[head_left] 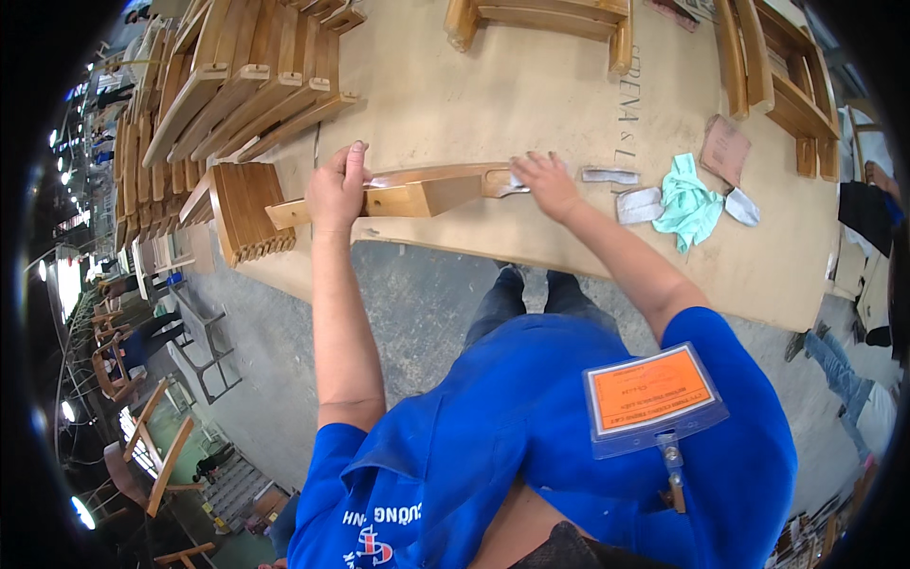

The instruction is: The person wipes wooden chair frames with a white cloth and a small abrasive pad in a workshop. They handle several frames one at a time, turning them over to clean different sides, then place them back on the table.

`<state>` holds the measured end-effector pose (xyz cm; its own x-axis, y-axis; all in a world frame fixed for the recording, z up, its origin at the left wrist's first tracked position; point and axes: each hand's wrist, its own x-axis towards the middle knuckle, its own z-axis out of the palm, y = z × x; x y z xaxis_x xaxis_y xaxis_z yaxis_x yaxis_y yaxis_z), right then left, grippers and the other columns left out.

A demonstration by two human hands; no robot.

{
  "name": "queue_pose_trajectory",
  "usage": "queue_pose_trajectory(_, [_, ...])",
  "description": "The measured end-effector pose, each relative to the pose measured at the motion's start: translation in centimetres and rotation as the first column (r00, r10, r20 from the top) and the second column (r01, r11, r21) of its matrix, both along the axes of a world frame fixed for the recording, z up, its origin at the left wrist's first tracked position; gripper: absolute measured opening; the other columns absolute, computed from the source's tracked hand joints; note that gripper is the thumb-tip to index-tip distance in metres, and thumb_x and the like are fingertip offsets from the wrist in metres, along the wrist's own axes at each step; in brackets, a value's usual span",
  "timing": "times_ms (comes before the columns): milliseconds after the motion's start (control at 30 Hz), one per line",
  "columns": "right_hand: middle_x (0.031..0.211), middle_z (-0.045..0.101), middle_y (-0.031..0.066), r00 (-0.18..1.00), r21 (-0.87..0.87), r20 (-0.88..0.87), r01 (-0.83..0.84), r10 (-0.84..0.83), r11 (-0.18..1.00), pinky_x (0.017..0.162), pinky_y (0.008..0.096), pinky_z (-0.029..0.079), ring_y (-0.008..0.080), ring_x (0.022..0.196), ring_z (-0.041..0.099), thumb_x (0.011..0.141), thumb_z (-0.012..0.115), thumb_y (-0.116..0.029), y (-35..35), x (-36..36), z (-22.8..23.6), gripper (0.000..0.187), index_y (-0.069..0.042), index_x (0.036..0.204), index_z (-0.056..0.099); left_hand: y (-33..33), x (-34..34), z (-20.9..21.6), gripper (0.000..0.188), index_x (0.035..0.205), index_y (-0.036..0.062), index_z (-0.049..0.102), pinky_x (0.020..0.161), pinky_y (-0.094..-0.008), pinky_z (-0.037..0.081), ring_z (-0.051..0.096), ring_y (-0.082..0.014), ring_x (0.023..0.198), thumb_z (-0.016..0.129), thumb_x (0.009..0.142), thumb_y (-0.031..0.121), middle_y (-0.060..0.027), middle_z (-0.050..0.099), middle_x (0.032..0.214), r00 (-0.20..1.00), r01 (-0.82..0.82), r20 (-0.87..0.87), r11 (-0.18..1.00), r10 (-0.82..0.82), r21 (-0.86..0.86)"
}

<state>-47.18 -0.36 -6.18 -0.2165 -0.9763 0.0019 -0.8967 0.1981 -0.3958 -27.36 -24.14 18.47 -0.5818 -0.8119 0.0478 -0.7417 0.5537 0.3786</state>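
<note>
A light-brown wooden furniture frame piece (427, 197) lies across the near edge of the board-covered table, with a curved rail along its far side. My left hand (336, 187) is closed around its left part, thumb pointing up. At the right end of the piece, my right hand (547, 186) presses a whitish sandpaper-like pad (516, 183) against the wood; its fingers partly hide the pad. Just right of that hand lie a narrow grey strip (610, 175), a folded grey-white pad (640, 206) and a crumpled mint-green cloth (689, 204).
Stacked wooden frames (251, 81) rise at the left, beside a row of upright wooden pieces (248, 211). More frames stand at the far side (550, 11) and far right (791, 90). A brown abrasive sheet (726, 150) lies near the cloth. Other people stand beyond the table's right end.
</note>
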Motion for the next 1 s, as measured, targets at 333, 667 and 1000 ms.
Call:
queue_pose_trajectory(333, [0.149,0.035,-0.0075,0.994,0.13,-0.025,-0.102,0.106,0.986,0.106,0.0673,0.021,0.0258,0.14,0.026,0.088,0.046,-0.01,-2.2,1.5,-0.7,0.05,-0.019,0.138,0.046,0.5,-0.1,-0.3,0.037,0.091,0.0113,0.072,0.062,-0.0388,0.048,0.064,-0.0313,0.069,0.054,0.089,0.044,-0.0117,0.065,0.068,0.996,-0.078,0.03,0.996,0.079,-0.041])
queue_pose_trajectory(667, [0.145,0.04,-0.009,0.997,0.224,0.038,-0.069,0.062,0.972,0.106,0.066,0.022,0.0237,0.136,0.033,0.09,0.046,-0.014,-4.3,1.6,-0.3,0.045,-0.024,0.133,0.05,0.0,-0.5,-0.7,0.03,0.093,0.011,0.071,0.06,-0.0371,0.047,0.062,-0.0296,0.064,0.059,0.086,0.038,-0.0114,0.064,0.068,0.997,-0.064,-0.041,0.994,0.061,-0.093])
queue_pose_trajectory(1000, [0.144,0.041,-0.0053,0.984,0.024,-0.071,-0.159,0.16,0.987,0.106,0.0615,0.028,0.026,0.137,0.031,0.088,0.049,-0.02,-1.8,0.7,-3.5,0.045,-0.021,0.133,0.051,-0.8,-0.7,-0.9,0.028,0.099,0.0049,0.07,0.067,-0.0323,0.049,0.065,-0.0214,0.074,0.053,0.092,0.026,-0.0138,0.069,0.083,0.997,-0.003,-0.08,0.999,-0.001,-0.041])
